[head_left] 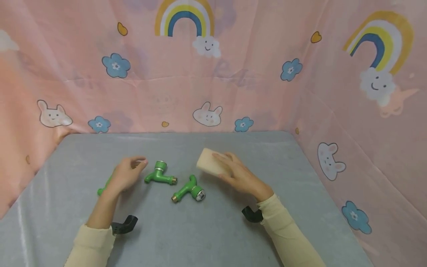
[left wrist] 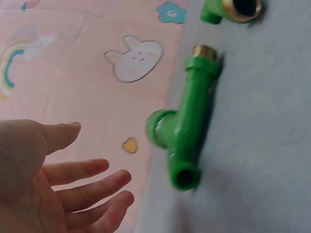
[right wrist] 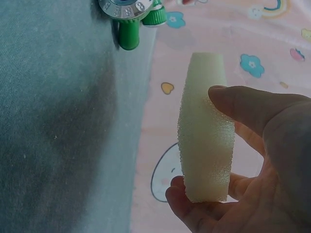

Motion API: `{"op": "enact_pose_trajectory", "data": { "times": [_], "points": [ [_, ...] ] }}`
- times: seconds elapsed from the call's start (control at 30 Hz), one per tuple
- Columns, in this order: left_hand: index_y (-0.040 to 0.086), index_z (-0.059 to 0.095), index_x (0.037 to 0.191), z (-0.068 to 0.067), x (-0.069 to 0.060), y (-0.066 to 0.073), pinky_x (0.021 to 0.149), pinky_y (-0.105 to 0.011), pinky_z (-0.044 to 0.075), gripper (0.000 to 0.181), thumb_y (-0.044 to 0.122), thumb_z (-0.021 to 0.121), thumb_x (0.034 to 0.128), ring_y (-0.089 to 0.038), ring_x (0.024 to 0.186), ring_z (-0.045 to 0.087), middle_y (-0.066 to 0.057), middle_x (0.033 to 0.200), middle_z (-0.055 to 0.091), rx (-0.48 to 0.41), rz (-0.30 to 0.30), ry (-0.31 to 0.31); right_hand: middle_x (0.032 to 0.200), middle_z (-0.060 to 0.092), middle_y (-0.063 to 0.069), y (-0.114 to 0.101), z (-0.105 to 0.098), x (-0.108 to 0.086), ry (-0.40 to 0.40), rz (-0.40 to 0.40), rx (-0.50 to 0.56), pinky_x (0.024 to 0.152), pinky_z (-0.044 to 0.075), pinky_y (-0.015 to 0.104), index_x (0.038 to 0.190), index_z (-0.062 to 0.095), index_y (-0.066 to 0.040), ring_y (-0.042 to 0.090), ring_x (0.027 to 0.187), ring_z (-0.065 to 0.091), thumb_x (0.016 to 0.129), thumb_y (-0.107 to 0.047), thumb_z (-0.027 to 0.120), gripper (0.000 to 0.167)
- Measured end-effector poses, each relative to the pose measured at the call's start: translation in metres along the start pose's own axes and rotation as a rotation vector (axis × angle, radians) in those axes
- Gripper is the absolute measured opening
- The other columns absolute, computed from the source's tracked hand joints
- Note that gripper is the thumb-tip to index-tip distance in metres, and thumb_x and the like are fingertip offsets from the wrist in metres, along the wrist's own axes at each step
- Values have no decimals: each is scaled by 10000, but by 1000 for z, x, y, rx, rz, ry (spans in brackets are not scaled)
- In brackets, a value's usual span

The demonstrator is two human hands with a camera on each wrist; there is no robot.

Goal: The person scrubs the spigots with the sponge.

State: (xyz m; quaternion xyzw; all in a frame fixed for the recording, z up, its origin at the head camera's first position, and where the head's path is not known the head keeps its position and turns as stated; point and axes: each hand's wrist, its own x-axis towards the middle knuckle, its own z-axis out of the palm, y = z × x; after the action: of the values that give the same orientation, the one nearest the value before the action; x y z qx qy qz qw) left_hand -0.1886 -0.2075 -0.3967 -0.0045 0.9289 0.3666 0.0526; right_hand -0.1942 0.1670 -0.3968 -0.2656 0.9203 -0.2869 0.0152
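Gray tabletop (head_left: 213, 233); left grip (head_left: 126, 176) partly hides tap (head_left: 103, 188).

A curtained booth, from the pink rainbow-and-bunny fabric (head_left: 257, 98) behind and beside a grey table (head_left: 200, 233).

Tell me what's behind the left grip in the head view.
Part of a green object pokes out at image left, with gray table around it. The left grip covers much of the rest, so its full shape can't be seen.

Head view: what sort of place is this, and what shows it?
Probably a recording or demonstration booth: pink cartoon-print cloth hangs behind and beside a grey table, with green taps lying on it.
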Motion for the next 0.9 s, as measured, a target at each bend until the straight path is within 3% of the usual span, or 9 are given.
{"op": "enact_pose_trajectory", "data": {
  "times": [0.17,0.3,0.43,0.53,0.73,0.9],
  "points": [
    [-11,478,1468,-18,-4,-5,1040,-663,445,571,406,438,1081,-506,1330,491,-324,1418,544,9,38,50,1517,387,230,-1,0,1,12,-5,1,1014,487,569,1582,354,-226,375,1248,515,984,-186,664,674],
    [-29,454,1475,-30,-7,-17,1039,-681,425,588,400,465,1073,-530,1334,457,-345,1423,522,31,34,68,1511,389,225,-1,0,1,5,-4,5,1007,490,561,1581,355,-226,366,1236,516,987,-188,659,668],
    [-40,424,1488,-40,-9,-29,1040,-710,394,627,411,495,1059,-557,1350,406,-360,1445,485,75,-12,75,1503,393,226,-1,0,0,4,-4,10,1002,489,556,1580,358,-224,366,1229,515,985,-184,660,668],
    [-64,418,1478,-47,-10,-37,1024,-714,396,676,443,513,1041,-571,1342,401,-368,1465,450,135,-83,66,1499,398,215,0,0,0,2,3,11,1003,487,550,1583,352,-232,358,1227,514,987,-184,658,672],
    [-133,525,1351,-64,-16,-52,864,-618,500,768,525,605,964,-567,1203,515,-398,1404,484,275,-224,-46,1487,408,196,2,-1,1,-4,15,12,1003,484,533,1590,334,-249,340,1209,512,994,-198,651,677],
    [-123,625,1246,-67,-17,-61,771,-526,534,810,603,675,890,-466,1032,616,-373,1300,586,318,-216,-138,1476,415,201,3,-1,1,-3,2,12,995,484,532,1587,339,-225,338,1202,514,988,-177,657,680]
  ]
}}
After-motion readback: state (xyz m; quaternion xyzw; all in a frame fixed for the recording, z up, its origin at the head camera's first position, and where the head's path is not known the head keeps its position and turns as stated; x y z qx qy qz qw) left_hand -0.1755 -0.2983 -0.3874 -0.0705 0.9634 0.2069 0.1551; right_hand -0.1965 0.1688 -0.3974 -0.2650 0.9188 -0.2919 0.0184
